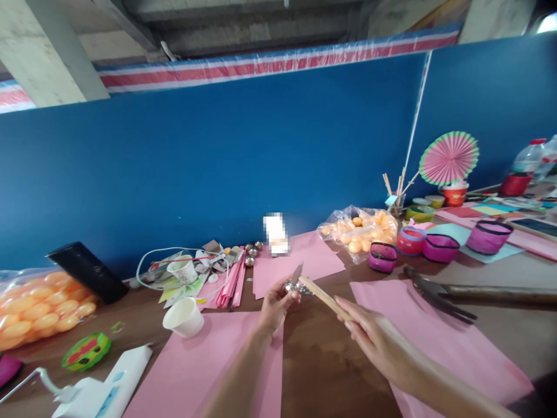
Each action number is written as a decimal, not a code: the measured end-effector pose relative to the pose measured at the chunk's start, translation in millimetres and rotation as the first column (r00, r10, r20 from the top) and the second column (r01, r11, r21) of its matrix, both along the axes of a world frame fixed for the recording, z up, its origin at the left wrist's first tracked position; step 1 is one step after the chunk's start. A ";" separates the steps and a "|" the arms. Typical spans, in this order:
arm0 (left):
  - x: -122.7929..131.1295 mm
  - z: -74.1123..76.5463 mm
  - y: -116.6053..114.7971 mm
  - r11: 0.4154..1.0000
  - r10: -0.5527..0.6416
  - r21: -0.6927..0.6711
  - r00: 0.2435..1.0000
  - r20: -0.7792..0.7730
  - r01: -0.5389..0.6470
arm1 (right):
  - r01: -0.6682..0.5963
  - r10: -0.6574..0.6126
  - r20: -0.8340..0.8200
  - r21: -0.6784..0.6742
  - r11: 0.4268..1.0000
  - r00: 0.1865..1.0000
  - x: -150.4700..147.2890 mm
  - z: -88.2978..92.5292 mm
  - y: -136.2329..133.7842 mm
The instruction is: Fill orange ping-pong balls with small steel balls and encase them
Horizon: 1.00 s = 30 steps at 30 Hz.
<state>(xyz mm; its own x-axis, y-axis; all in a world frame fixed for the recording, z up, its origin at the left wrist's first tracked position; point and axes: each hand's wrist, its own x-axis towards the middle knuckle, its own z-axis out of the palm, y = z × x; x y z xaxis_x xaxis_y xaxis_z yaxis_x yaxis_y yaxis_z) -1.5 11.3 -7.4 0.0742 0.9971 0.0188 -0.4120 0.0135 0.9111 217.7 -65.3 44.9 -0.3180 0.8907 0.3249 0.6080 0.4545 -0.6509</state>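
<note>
My left hand (pixel 278 305) is closed, pinching a small cluster of shiny silver bells (pixel 307 288) above the brown table. A pointed, greyish blade-like piece (pixel 297 271) sticks up beside the fingers; its lower end is hidden. My right hand (pixel 363 331) grips a pale wooden stick (pixel 324 297) by its near end. The stick's far end reaches the bells, though I cannot tell whether it touches them. Pink paper sheets (pixel 209 360) lie under my left forearm and to the right. More silver bells (pixel 251 253) rest at the back of the table.
A hammer (pixel 474 295) lies on the right. Bags of orange balls (pixel 359 232) sit at the back and far left. A white paper cup (pixel 183 317), a power strip (pixel 124 377) and several purple fabric rings (pixel 441 248) stand about. A blue partition (pixel 261 151) closes the back.
</note>
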 end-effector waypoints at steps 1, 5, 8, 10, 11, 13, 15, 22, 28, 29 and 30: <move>0.4 0.1 0.1 1.000 -0.006 0.005 1.000 -0.002 0.006 | 0.001 -0.001 0.001 0.004 1.000 1.000 0.3 -0.1 0.5; 1.5 2.3 0.8 1.000 -0.012 0.016 0.999 -0.031 0.013 | 0.027 -0.027 -0.007 0.010 1.000 1.000 1.5 -2.3 0.2; 0.4 4.0 -0.4 0.999 -0.036 -0.006 0.999 -0.036 0.036 | 0.018 -0.017 -0.007 0.014 1.000 1.000 1.7 -3.9 -0.9; -1.1 4.1 -1.6 0.999 -0.046 -0.025 0.998 -0.038 0.045 | -0.005 0.005 -0.001 0.007 1.000 1.000 1.6 -3.7 -0.6; -1.9 3.9 -2.1 0.998 -0.046 -0.034 0.998 -0.040 0.045 | -0.010 0.010 -0.003 0.002 1.000 1.000 1.6 -3.4 -0.1; -3.1 3.2 -2.5 0.998 -0.044 -0.041 0.998 -0.049 0.042 | 0.000 0.000 -0.021 0.005 1.000 1.000 1.6 -3.0 1.1; -3.5 2.3 -2.3 0.999 -0.044 -0.033 0.997 -0.061 0.042 | 0.014 -0.013 -0.045 0.014 1.000 0.999 1.3 -3.4 2.0; -2.5 1.4 -0.9 0.999 -0.039 -0.005 0.998 -0.055 0.039 | 0.008 -0.008 -0.038 0.001 1.000 0.999 -2.0 -2.2 0.3; -1.6 3.8 -2.5 0.999 -0.033 -0.002 0.999 -0.043 0.033 | 0.060 -0.058 -0.106 0.016 0.998 0.993 -2.8 -4.8 0.8; -1.5 3.4 -2.5 0.999 -0.040 0.000 0.998 -0.045 0.040 | 0.057 -0.056 -0.105 0.007 0.998 0.993 -2.8 -6.0 1.2; -1.6 2.6 -2.2 0.999 -0.043 0.005 0.998 -0.046 0.044 | 0.045 -0.046 -0.102 -0.005 0.999 0.994 -2.7 -6.8 1.6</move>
